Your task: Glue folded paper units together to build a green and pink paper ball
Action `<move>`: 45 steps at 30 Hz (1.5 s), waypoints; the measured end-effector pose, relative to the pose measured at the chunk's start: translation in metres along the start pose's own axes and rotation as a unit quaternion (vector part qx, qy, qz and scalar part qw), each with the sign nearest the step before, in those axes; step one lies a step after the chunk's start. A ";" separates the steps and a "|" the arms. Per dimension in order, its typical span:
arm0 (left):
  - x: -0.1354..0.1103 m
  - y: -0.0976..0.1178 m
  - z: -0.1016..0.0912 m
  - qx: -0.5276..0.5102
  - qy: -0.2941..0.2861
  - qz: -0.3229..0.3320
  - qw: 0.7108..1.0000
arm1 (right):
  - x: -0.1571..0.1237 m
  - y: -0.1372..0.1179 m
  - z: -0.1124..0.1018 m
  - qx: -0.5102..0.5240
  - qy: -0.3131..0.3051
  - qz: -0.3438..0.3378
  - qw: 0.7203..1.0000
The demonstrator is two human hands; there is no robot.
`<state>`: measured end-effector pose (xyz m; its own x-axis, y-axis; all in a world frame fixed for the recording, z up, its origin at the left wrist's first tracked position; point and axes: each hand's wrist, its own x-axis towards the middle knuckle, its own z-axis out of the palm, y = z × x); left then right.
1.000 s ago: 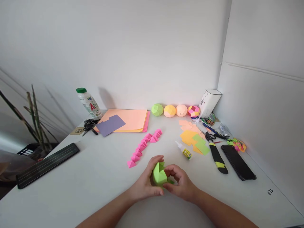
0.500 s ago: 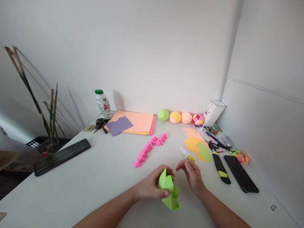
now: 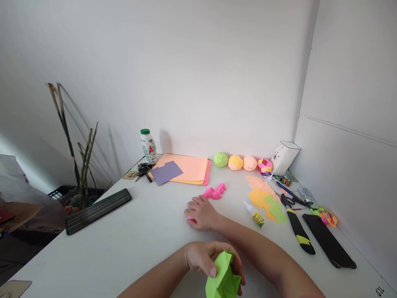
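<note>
White surface (image 3: 124, 240), white walls (image 3: 186, 82). Left hand (image 3: 200, 258) gripping green paper shape (image 3: 223, 279); beyond it, right hand (image 3: 202, 213) over pink pieces (image 3: 215, 192), grasp unclear.

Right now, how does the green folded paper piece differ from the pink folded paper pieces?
The green folded paper piece is held in the left hand; the pink folded paper pieces lie on the table. The green one is a single larger body; the pink ones are several small units, partly covered by the right hand. Both are folded paper with pointed faces.
</note>
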<state>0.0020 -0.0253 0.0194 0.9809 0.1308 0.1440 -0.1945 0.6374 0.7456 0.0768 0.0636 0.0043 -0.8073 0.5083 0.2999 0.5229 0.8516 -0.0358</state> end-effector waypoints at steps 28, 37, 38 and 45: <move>-0.001 0.003 -0.004 0.021 0.084 0.043 0.995 | -0.061 0.008 -0.036 -0.073 -0.082 0.364 0.925; -0.004 0.007 -0.006 0.205 0.217 0.058 0.953 | -0.151 0.024 -0.072 -0.085 0.113 0.379 0.915; -0.004 0.005 -0.006 0.215 0.220 0.063 0.949 | -0.162 0.026 -0.071 -0.075 0.114 0.404 0.905; -0.002 -0.005 0.002 0.362 0.274 0.065 0.888 | -0.187 0.031 -0.057 0.018 0.119 0.438 0.891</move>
<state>0.0007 -0.0307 0.0170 0.7614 0.6447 0.0684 -0.0557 -0.0400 0.9976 0.2598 -0.0124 0.0010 -0.0116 0.9422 0.3349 0.9111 0.1479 -0.3846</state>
